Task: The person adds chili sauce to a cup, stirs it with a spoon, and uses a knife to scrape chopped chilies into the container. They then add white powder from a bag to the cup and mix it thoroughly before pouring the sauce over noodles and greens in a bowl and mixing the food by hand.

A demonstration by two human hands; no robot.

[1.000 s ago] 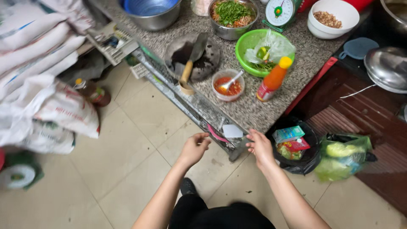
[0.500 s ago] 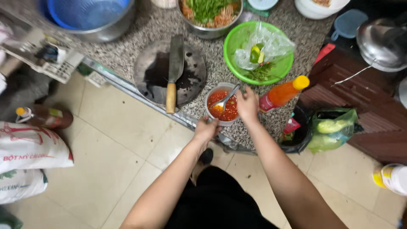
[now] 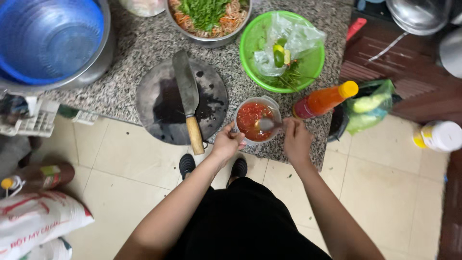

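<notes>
bowl point(image 3: 255, 120) at counter edge; left hand point(image 3: 226, 144) fingers clasp rim, right hand point(image 3: 296, 139) fingers pinch spoon point(image 3: 267, 124).

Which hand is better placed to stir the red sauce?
Likely the right hand: it already holds the spoon in the sauce bowl. The left hand only steadies the bowl's rim.

Small bowl point(image 3: 256, 120) of red sauce, upright at counter edge, spoon point(image 3: 267, 124) inside.

The spoon point(image 3: 266, 124) handle is hidden inside the right hand point(image 3: 297, 141); at eleven o'clock the blue basin point(image 3: 48, 38) is cut off by the edge
</notes>
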